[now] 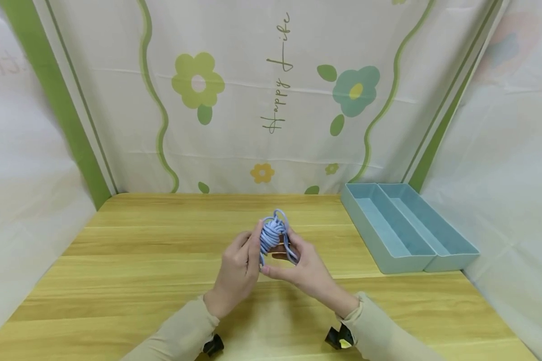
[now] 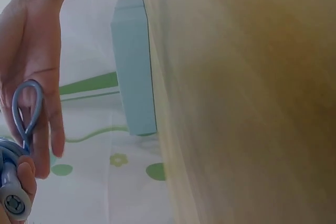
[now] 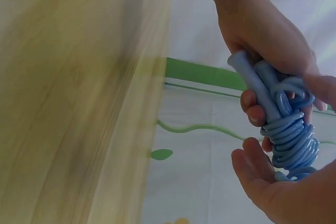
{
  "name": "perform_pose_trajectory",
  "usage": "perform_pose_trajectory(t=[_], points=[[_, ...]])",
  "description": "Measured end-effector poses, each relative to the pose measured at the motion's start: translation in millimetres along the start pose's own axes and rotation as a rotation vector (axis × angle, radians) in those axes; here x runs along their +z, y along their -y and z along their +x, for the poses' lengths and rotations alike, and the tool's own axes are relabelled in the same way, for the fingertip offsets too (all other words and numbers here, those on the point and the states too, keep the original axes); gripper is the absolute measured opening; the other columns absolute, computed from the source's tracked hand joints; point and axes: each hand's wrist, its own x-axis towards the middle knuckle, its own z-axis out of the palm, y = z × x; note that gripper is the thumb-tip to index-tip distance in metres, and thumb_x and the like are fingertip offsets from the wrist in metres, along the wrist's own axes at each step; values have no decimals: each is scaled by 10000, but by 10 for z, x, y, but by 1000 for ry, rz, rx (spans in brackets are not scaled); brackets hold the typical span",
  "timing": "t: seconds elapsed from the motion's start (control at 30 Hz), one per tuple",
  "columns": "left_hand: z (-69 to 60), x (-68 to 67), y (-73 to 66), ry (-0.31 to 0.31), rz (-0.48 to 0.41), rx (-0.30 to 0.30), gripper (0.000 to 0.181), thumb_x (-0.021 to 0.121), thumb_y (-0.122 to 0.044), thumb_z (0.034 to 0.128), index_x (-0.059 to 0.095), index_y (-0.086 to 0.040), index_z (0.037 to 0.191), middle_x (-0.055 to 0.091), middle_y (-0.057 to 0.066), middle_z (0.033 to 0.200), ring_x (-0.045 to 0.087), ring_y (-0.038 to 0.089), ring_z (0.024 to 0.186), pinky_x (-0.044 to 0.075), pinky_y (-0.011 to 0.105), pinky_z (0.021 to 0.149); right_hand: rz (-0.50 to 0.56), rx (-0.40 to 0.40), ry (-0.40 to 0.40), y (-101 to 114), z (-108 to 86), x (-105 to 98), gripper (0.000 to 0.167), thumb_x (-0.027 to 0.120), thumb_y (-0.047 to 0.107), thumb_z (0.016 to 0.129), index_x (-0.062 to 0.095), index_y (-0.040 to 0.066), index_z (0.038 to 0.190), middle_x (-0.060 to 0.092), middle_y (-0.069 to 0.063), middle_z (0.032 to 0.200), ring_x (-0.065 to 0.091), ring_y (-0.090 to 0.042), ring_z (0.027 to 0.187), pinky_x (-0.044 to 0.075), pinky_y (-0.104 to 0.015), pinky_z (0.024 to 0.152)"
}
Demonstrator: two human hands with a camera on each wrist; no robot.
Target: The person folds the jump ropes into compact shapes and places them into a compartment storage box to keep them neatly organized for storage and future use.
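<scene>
A light-blue jump rope [image 1: 271, 234], wound into a bundle about its handles, is held up over the table at centre. My left hand [image 1: 237, 263] grips it from the left; in the right wrist view that hand [image 3: 265, 32] has its fingers round the two handles [image 3: 255, 85]. A round handle end [image 2: 14, 204] shows in the left wrist view. My right hand [image 1: 311, 271] is at the bundle's right side, fingers extended behind it and relaxed. A loose rope loop [image 2: 27, 109] stands in front of its palm in the left wrist view.
Two joined light-blue trays [image 1: 388, 253] stand at the right on the wooden table [image 1: 162, 281]. Behind the table hangs a white curtain [image 1: 239, 130] with flowers and lettering. Dark wrist devices [image 1: 341, 337] show below the sleeves.
</scene>
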Motion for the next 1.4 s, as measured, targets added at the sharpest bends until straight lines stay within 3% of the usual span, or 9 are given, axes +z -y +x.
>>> perform_pose_trajectory(t=[0.13,0.23,0.53,0.73,1.03,1.4], points=[[-11,23,-29,33,-34,16,468,273,-208,1104,475,104,1388,613,186,1017,597,215,831,539,274,636,22,-42,-47,-15,1,-5,646,776,65,848,465,28,1413,644,-132,1151,638,-294,1023,516,-438,895],[-21,37,-39,70,-72,9,493,257,-225,1104,419,120,1417,594,208,1110,598,248,949,550,305,724,54,-40,-89,-16,6,-14,595,764,82,872,492,46,1400,647,-132,1152,647,-296,1007,542,-400,845],[-60,56,-47,168,-158,-49,525,271,-284,1100,336,68,1485,517,195,1346,571,267,1130,527,356,866,109,-52,-213,-1,-2,-55,625,800,61,830,526,45,1391,644,-145,1176,635,-327,1037,538,-377,852],[-57,70,-63,187,-232,-66,521,293,-281,1097,323,50,1498,445,187,1449,509,322,1253,470,411,969,104,-30,-287,2,3,-79,603,850,94,780,600,84,1328,672,-120,1137,646,-314,1031,516,-406,893],[-76,82,-86,197,-310,-60,531,291,-265,1097,282,82,1498,403,214,1477,508,345,1250,485,413,944,156,78,-275,-18,19,-119,488,866,117,765,675,66,1211,678,-133,1112,643,-294,1012,544,-358,845],[-133,106,-111,253,-333,-147,515,373,-190,1077,252,43,1520,395,152,1499,397,315,1354,394,444,1040,134,101,-277,-43,41,-167,435,871,179,766,710,49,1147,712,-120,1045,676,-293,976,564,-367,786]])
